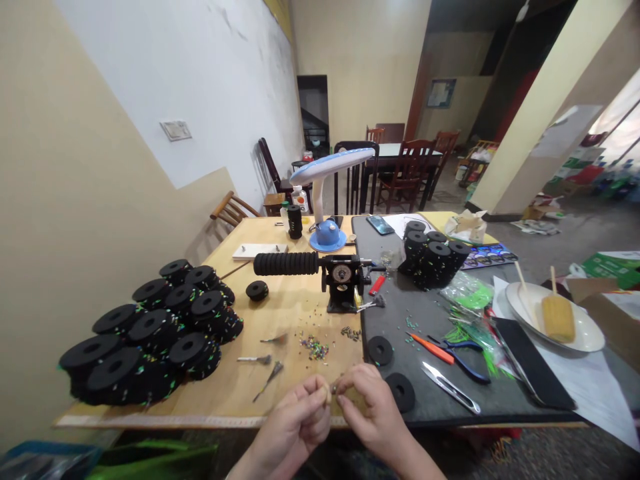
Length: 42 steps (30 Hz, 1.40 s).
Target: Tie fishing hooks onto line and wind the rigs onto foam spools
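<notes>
My left hand (303, 415) is closed at the table's front edge, thumb and forefinger pressed together. Close beside it, my right hand (371, 405) pinches with thumb and forefinger. A tiny dark thing (334, 389) shows between the fingertips of both hands; its kind is too small to tell. Just beyond lie a pile of small coloured beads (315, 347) and a cluster of little dark pieces (352, 333). Several thin stems with grey bristly ends, one a tuft (273, 375), lie to the left. By my right hand are black foam rings (400, 392).
A black winding device (343, 277) carries a ribbed foam roll (285, 263). Stacked black foam spools (150, 327) crowd the left. Pliers (467, 355), an orange-handled tool (435, 349), metal tweezers (453, 390) and a plate (590, 337) with corn lie right. A blue lamp (327, 235) stands behind.
</notes>
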Motion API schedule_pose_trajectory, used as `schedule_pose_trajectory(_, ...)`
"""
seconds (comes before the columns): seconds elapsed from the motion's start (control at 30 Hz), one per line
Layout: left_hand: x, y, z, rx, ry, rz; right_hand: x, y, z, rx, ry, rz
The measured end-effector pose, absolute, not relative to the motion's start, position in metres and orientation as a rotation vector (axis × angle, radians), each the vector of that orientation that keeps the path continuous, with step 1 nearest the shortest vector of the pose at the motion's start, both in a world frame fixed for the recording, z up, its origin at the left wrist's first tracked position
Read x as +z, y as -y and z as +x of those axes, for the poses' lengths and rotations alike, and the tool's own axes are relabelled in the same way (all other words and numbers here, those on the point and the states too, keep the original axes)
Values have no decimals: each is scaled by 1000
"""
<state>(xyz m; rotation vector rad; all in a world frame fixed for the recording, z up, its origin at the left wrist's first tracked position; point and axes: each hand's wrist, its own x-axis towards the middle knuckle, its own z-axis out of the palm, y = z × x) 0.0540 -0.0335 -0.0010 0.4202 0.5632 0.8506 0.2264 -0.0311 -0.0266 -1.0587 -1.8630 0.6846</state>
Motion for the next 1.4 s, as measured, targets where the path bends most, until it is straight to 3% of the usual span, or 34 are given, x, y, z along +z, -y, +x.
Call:
schedule_pose_trajectory(1.0, -2, 35, 58, 859, -556, 461, -43, 39, 243, 573, 1910, -1121)
schedule_pose_trajectory(1.4, 3, 36, 62, 835, -593, 464, -24, 34, 232, 639, 1866, -1031)
